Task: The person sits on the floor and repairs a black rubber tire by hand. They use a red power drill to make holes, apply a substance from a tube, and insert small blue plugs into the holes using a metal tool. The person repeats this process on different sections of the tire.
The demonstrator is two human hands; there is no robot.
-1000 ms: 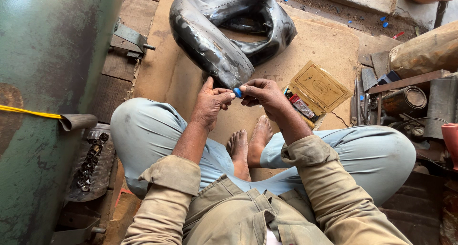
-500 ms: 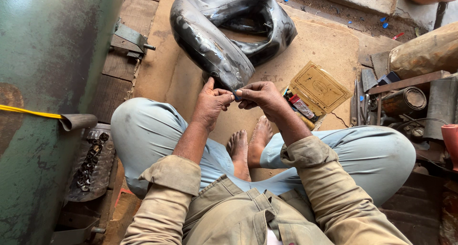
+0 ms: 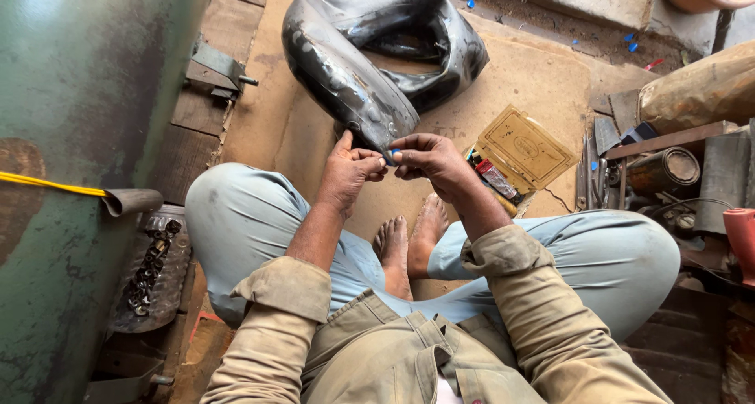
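I sit cross-legged on a brown board. My left hand (image 3: 351, 170) and my right hand (image 3: 429, 157) meet in front of me, fingertips pinched together on a small blue piece (image 3: 394, 153). Just beyond my fingers lies a black rubber inner tube (image 3: 354, 66), folded into a loop, its near end touching my left hand. Most of the blue piece is hidden between my fingers, so I cannot tell its shape.
A large green metal tank (image 3: 71, 121) fills the left side, with a yellow cord across it. A flat yellowish box (image 3: 525, 148) and small tubes lie right of my hands. Tools, a tin can (image 3: 667, 170) and scrap crowd the right edge. Bolts lie in a tray (image 3: 149, 270) at left.
The blue piece showed clearly between my fingertips a second ago; my fingers now cover most of it. Hands stay at the tube's near end.
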